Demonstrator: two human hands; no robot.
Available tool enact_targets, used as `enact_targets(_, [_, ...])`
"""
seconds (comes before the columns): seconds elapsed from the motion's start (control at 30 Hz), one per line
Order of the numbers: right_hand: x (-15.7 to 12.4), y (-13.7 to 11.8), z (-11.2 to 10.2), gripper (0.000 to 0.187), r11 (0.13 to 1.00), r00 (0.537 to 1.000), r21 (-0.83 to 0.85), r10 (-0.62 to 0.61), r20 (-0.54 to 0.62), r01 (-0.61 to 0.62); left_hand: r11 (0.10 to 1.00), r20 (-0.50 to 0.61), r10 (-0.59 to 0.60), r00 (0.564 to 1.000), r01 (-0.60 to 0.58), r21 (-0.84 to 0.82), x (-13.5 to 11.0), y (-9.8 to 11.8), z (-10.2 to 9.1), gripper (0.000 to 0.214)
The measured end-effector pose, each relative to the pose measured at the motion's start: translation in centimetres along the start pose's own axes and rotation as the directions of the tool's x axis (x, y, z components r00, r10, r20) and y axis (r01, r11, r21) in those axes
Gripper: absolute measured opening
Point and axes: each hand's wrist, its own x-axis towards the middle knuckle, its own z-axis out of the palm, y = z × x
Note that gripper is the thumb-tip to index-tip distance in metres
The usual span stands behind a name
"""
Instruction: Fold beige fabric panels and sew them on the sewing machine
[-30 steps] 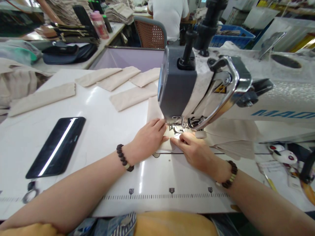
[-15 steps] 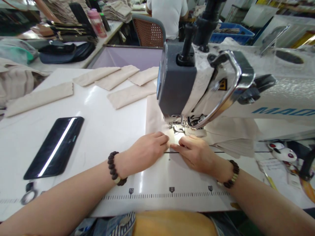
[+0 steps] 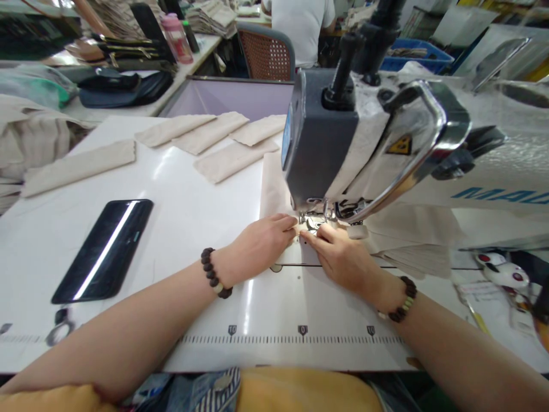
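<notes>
since half a second ago, the left hand (image 3: 266, 243) and right hand (image 3: 345, 257) have been brought farther from the bench's (image 3: 189, 223) near edge, closer to the presser foot (image 3: 316, 221). the beige cloth (image 3: 273, 183) is laid by the left fingertips, running toward the far edge. both hands are partly curled; whether cloth is pinched cannot be seen. a phone (image 3: 105, 252) is placed toward the near left corner.

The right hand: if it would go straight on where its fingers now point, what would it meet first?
Probably the left hand: its fingers lie just ahead of the right hand, over the pale fabric. Depth there is hard to judge.
</notes>
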Motion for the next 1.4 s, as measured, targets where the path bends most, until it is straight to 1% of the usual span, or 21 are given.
enact_targets(0.13, [0.2, 0.0, 0.1, 0.037, 0.999, 1.0, -0.033, 0.013, -0.008, -0.013, 1.0, 0.006, -0.012, 1.0, 0.012, 0.02, 0.6, 0.0, -0.4, 0.018])
enact_targets(0.27, [0.2, 0.0, 0.1, 0.036, 0.999, 1.0, -0.032, 0.018, 0.004, -0.018, 0.998, 0.007, -0.054, 0.999, 0.053, 0.044, 0.9, 0.0, -0.7, 0.013])
enact_targets(0.63, [0.2, -0.1, 0.0, 0.034, 0.998, 0.999, -0.042, 0.036, 0.017, -0.036, 0.997, 0.002, -0.072, 0.997, 0.072, 0.042, 1.1, -0.2, -0.6, 0.011])
enact_targets(0.87, [0.3, -0.1, -0.1, 0.035, 0.999, 0.999, -0.036, 0.031, -0.008, -0.031, 0.992, 0.021, -0.088, 0.996, 0.086, 0.096, 1.1, -0.1, -0.5, 0.013])
enact_targets(0.97, [0.4, -0.1, -0.2, 0.035, 0.999, 1.0, -0.031, 0.018, -0.019, -0.019, 0.987, 0.045, -0.111, 0.993, 0.105, 0.119, 1.0, 0.3, -0.7, 0.015])
enact_targets(1.1, [0.2, 0.0, -0.1, 0.039, 0.999, 1.0, -0.012, 0.03, -0.008, -0.03, 0.978, 0.074, -0.128, 0.989, 0.113, 0.174, 0.6, 1.1, -1.2, 0.022])
enact_targets(1.17, [0.1, 0.1, 0.0, 0.039, 0.999, 1.0, -0.009, 0.03, -0.003, -0.03, 0.98, 0.081, -0.104, 0.991, 0.088, 0.177, 0.4, 1.5, -1.4, 0.024])
enact_targets(1.3, [0.0, 0.4, 0.1, 0.037, 1.0, 1.0, -0.002, 0.028, 0.003, -0.028, 0.988, 0.067, 0.011, 0.998, -0.021, 0.156, 0.2, 1.8, -1.3, 0.03])
enact_targets(1.4, [0.0, 0.6, 0.1, 0.036, 1.0, 1.0, 0.008, 0.003, -0.001, -0.003, 0.99, 0.056, -0.006, 0.998, -0.002, 0.139, 0.0, 2.0, -1.1, 0.03])
